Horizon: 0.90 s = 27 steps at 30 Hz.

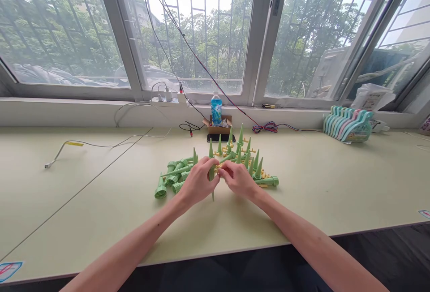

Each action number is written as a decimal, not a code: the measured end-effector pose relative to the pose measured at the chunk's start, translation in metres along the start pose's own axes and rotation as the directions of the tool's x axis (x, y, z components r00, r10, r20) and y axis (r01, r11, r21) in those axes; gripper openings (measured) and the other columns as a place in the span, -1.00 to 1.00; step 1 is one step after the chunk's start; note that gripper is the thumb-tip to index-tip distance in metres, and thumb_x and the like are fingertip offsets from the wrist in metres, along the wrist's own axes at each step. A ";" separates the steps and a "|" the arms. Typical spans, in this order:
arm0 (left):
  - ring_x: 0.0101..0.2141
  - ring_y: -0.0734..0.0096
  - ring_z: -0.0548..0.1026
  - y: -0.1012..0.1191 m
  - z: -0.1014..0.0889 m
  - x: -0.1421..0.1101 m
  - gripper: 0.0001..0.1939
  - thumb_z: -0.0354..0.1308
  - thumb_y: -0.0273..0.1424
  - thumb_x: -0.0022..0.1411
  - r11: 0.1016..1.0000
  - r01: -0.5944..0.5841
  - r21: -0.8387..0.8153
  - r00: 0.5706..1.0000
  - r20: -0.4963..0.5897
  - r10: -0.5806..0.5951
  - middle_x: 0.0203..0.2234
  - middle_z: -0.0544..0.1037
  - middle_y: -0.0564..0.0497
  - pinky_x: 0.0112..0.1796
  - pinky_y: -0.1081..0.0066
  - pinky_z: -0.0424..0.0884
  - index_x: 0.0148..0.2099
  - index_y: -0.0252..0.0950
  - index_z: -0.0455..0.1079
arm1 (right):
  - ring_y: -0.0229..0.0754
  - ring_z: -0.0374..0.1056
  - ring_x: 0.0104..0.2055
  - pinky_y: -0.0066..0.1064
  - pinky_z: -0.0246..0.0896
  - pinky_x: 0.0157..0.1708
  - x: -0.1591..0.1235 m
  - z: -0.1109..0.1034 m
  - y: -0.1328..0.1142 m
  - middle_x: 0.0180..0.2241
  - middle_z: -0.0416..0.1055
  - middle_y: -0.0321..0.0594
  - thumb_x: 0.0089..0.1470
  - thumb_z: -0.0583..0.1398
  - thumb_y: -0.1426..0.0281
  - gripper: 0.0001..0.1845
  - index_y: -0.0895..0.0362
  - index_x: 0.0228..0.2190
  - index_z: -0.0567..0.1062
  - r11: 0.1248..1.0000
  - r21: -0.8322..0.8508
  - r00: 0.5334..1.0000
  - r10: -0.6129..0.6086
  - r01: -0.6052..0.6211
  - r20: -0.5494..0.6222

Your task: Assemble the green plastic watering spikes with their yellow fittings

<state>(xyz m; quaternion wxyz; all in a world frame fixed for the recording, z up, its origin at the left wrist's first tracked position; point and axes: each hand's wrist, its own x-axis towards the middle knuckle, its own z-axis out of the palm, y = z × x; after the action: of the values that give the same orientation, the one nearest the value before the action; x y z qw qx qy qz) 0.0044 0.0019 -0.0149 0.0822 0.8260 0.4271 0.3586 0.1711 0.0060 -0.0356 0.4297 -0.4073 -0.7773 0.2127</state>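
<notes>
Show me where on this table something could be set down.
Bare tabletop stretches rightward from the green spikes, on the near side of the hangers. Another patch lies left of the spikes, between the white cable and the front edge. Crowded: the middle, around the left hand and right hand.

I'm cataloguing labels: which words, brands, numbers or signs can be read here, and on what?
No text is clearly legible.
Clear plastic bottle of blue liquid: label too blurred.
White plastic package at right: print too small.
Blue-edged white sticker at left edge: red marks, no readable word.
Blue-edged white sticker at right edge: likewise.
Green conical plastic spikes: none visible.
</notes>
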 end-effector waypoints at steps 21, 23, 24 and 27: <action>-0.55 0.51 0.34 0.001 -0.001 0.000 -0.86 0.05 -0.39 0.21 1.000 0.009 -0.001 1.000 0.001 -0.009 -0.34 0.39 0.03 -0.42 0.40 0.34 -0.17 -0.23 0.36 | -0.33 0.01 -0.58 -0.45 -0.08 -0.53 0.000 0.001 0.003 -0.63 0.17 -0.36 0.22 0.02 0.17 -0.60 0.13 -0.56 0.29 0.997 -0.076 1.000 0.008 -0.007 0.014; -0.55 0.52 0.34 0.001 -0.001 0.000 -0.85 0.05 -0.39 0.21 1.000 -0.004 -0.003 1.000 0.000 0.004 -0.34 0.39 0.03 -0.43 0.41 0.33 -0.16 -0.22 0.36 | -0.33 0.00 -0.58 -0.45 -0.08 -0.53 0.000 0.001 0.004 -0.63 0.16 -0.35 0.23 0.01 0.17 -0.59 0.13 -0.57 0.29 0.997 -0.081 1.000 0.009 -0.008 0.012; -0.55 0.52 0.33 0.000 0.000 0.000 -0.85 0.05 -0.39 0.20 1.000 -0.010 -0.005 1.000 0.000 0.010 -0.34 0.38 0.03 -0.43 0.41 0.33 -0.16 -0.22 0.36 | -0.32 -0.01 -0.59 -0.44 -0.09 -0.54 0.000 0.001 0.003 -0.64 0.15 -0.35 0.23 0.00 0.18 -0.58 0.13 -0.58 0.27 0.997 -0.082 1.000 0.009 -0.008 0.010; -0.55 0.53 0.34 0.000 0.000 0.000 -0.84 0.06 -0.40 0.19 1.000 -0.016 -0.015 1.000 0.008 0.016 -0.34 0.38 0.04 -0.44 0.42 0.33 -0.16 -0.22 0.36 | -0.33 -0.04 -0.59 -0.44 -0.13 -0.55 0.000 0.000 0.002 -0.65 0.10 -0.36 0.25 -0.03 0.19 -0.54 0.13 -0.62 0.21 0.997 -0.083 1.000 0.005 -0.004 0.012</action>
<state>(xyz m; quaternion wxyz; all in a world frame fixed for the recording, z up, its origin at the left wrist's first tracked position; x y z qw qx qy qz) 0.0041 0.0021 -0.0154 0.0873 0.8301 0.4175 0.3592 0.1720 0.0075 -0.0370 0.4071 -0.4252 -0.7872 0.1840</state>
